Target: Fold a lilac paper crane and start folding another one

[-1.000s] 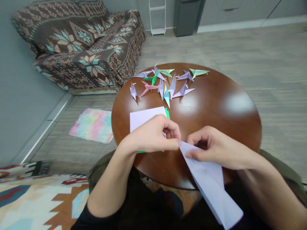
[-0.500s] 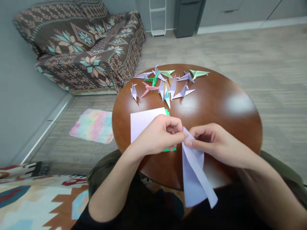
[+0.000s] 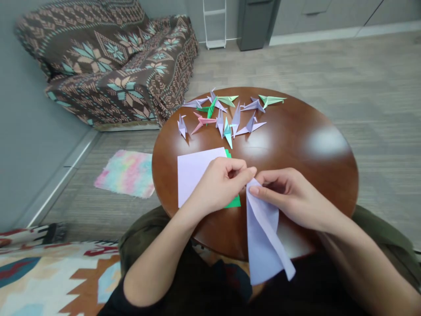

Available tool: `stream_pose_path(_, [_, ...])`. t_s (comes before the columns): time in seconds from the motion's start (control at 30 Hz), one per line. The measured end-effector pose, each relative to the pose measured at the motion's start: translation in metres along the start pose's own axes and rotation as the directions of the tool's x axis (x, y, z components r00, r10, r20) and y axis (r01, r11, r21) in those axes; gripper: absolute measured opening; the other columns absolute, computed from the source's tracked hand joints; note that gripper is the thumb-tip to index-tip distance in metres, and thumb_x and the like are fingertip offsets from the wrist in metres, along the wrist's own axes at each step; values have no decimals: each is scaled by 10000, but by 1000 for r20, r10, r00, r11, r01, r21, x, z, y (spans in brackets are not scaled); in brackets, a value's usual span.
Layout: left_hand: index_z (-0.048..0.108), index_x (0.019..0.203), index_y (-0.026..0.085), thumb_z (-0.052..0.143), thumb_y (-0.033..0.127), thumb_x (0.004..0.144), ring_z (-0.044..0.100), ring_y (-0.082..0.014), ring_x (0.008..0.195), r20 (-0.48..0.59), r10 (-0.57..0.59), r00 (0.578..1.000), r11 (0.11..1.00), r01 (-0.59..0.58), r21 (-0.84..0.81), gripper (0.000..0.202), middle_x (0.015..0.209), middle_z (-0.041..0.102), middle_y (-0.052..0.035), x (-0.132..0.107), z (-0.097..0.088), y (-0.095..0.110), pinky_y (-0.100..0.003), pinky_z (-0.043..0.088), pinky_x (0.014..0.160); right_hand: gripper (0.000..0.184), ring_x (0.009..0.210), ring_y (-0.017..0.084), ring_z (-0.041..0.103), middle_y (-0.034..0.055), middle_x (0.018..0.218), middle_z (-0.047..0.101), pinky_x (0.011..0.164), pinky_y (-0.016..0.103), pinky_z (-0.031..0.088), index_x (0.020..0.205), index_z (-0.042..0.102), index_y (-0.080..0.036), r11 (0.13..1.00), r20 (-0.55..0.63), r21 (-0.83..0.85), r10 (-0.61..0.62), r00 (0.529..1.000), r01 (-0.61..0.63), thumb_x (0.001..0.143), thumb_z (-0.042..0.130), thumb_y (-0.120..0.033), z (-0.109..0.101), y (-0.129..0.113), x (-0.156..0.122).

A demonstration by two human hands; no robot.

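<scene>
A folded lilac paper sheet (image 3: 263, 237) hangs down over the near edge of the round brown table (image 3: 296, 140). My left hand (image 3: 220, 184) and my right hand (image 3: 289, 197) both pinch its top corner, fingertips almost touching. Under my left hand lies a small stack of flat paper: a lilac sheet (image 3: 194, 173) on top and a green sheet (image 3: 234, 202) peeking out below it. Several finished origami cranes (image 3: 226, 116) in lilac, green, pink and teal lie at the far side of the table.
A sofa with a brown patterned throw (image 3: 108, 57) stands at the far left. A pastel rag (image 3: 126, 172) lies on the floor left of the table, and a patterned rug (image 3: 49, 276) fills the near left. A white rack (image 3: 215, 22) and dark bin (image 3: 255, 22) stand behind.
The lilac sheet swung from pointing down-right to hanging nearly straight down. Both hands rose slightly and drew closer together at its top corner.
</scene>
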State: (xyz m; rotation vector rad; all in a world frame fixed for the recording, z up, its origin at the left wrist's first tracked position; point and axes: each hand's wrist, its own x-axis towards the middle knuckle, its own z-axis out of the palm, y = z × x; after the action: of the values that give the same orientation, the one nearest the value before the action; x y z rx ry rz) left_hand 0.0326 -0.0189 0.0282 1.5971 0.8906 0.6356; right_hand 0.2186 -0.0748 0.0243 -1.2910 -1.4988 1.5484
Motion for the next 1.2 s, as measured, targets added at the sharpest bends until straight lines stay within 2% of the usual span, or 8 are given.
stream_pose_path(0.1, [542, 655, 166, 660, 358, 927, 444, -53, 452, 34, -4, 999, 998, 5, -56, 353, 532, 515, 57, -1, -1, 1, -177, 335, 444, 344, 623, 124, 492, -11, 691, 592, 556, 241, 371, 764, 694, -162, 1000, -16, 19, 1, 1000, -1, 892, 770, -472, -2, 0, 0])
stream_pose_path(0.2, [604, 786, 170, 728, 331, 867, 543, -75, 462, 97, -69, 993, 986, 83, -143, 219, 587, 600, 47, -3, -3, 3, -173, 430, 452, 342, 606, 119, 480, -14, 671, 587, 545, 242, 354, 745, 696, -163, 1000, -20, 20, 5, 1000, -4, 884, 780, -464, -5, 1, 0])
stream_pose_path(0.3, [581, 781, 174, 784, 305, 816, 592, -88, 479, 93, -132, 987, 970, 148, -194, 244, 584, 632, 37, -3, -3, 2, -175, 487, 477, 316, 596, 124, 494, -8, 666, 613, 534, 245, 347, 765, 724, -164, 999, -34, 35, 24, 999, -23, 868, 796, -454, -6, 0, 0])
stream_pose_path(0.53, [588, 722, 163, 810, 246, 802, 549, -59, 452, 43, -88, 995, 976, 95, -198, 250, 544, 605, 49, -2, 1, -2, -132, 431, 438, 220, 632, 130, 562, 14, 718, 687, 575, 238, 400, 778, 742, -162, 989, -159, 144, 6, 987, 17, 838, 815, -361, -3, 4, 3])
stream_pose_path(0.67, [625, 779, 163, 817, 268, 802, 552, -64, 447, 32, -92, 995, 968, 97, -233, 220, 574, 624, 48, -1, 3, -2, -144, 442, 434, 177, 591, 119, 545, 6, 683, 675, 546, 233, 386, 783, 754, -162, 986, -187, 162, -1, 982, 32, 812, 823, -322, -4, 6, 3])
stream_pose_path(0.8, [627, 778, 159, 834, 284, 789, 524, -56, 424, 32, -79, 996, 952, 85, -293, 241, 557, 614, 55, 0, 5, -2, -147, 411, 420, 157, 574, 104, 516, -5, 649, 650, 536, 223, 367, 754, 751, -164, 989, -185, 135, -28, 982, 54, 841, 782, -291, -4, 4, 2])
stream_pose_path(0.93, [601, 701, 151, 823, 305, 810, 466, -32, 399, 2, -46, 999, 940, 44, -339, 291, 506, 569, 66, 1, 8, -4, -139, 357, 411, 107, 608, 100, 536, 1, 693, 695, 566, 210, 392, 742, 749, -162, 988, -160, 140, -45, 986, 68, 821, 773, -230, -1, 1, 2])
stream_pose_path(1.2, [561, 686, 170, 818, 274, 798, 408, -24, 347, -140, -46, 989, 933, -8, -359, 299, 455, 547, 82, 2, 8, -2, -141, 303, 376, 124, 571, 90, 494, -23, 640, 609, 522, 204, 368, 715, 703, -147, 994, -113, 111, 9, 994, 4, 803, 739, -226, -1, 2, 2])
